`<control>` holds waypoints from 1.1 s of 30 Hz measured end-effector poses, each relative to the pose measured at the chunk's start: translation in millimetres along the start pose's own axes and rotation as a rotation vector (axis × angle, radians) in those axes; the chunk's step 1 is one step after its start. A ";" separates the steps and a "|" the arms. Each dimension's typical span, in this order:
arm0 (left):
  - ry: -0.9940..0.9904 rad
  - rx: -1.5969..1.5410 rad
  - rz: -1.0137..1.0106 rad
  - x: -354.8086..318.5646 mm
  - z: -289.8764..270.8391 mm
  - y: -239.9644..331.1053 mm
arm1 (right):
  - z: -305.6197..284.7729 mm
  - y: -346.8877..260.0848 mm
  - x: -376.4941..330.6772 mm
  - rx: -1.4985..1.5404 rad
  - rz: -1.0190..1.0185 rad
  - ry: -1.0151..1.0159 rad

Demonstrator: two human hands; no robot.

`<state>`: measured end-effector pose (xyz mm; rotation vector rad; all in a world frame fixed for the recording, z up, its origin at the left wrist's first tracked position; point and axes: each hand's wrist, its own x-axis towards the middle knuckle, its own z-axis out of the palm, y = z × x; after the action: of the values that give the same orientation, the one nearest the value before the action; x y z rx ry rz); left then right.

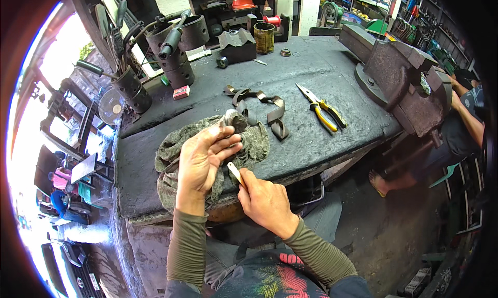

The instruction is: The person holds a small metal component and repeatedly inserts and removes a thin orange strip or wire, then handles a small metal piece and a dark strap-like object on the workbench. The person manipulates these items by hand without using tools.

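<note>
The head view is showing a slim pale stick [235, 173] near the front edge of the table [207, 98], just beside the left palm. The right hand [265, 200] is keeping a narrow grip on the stick's lower part, and the rounded end is pointing up and left. The left hand [203, 160] is turning its palm rightward with a loosely curled grip; whether its fingertips are holding the small grey thing behind them, I cannot tell. Beneath that hand, a crumpled grey-green cloth [179, 137] is lying on the table. Beyond the cloth, a twisted dark band [277, 113] is resting, with yellow-and-black pliers [325, 114] lying to its right. Farther out, a small red box [181, 92] is sitting at left, a grimy can [264, 39] is standing at the back, and a big vise [404, 80] is filling the right end.
</note>
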<state>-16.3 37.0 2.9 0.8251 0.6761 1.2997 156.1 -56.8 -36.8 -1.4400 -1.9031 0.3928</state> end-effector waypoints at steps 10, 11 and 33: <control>-0.102 0.126 -0.028 -0.5 2.3 -3.9 | -15.1 8.3 17.5 -0.191 -0.220 -0.056; -0.083 0.172 -0.042 -6.3 0.1 -4.7 | -24.7 11.9 10.2 -0.177 -0.259 -0.053; -0.389 1.408 0.661 -47.7 29.5 -45.0 | -51.8 39.5 -72.2 0.733 0.386 0.075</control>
<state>25.2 -17.4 -19.3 2.5332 1.0178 1.0117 229.4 -119.5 -50.1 -1.2634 -1.2034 1.0711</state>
